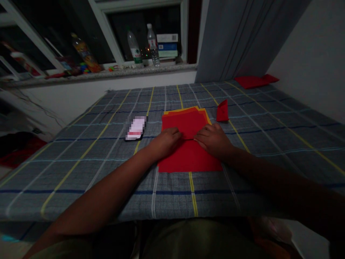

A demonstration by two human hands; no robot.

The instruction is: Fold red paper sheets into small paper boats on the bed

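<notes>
Red paper (190, 156) lies on the cloth in front of me, on a stack whose orange and yellow sheets (207, 115) stick out at the far edge. A dark crease or raised edge runs across the red paper between my hands. My left hand (169, 142) is closed at the left end of that line, fingers curled on the paper. At the right end, my right hand (214, 140) pinches the same edge. The fingers partly hide the paper under them. Just beyond my right hand sits a small folded red paper piece (222, 111).
A phone (136, 128) with a blurred screen lies left of the stack on the checked cloth (107, 180). More red paper (252, 82) is at the far right by the wall. Bottles (153, 46) and boxes (167, 46) stand on the windowsill (172, 69).
</notes>
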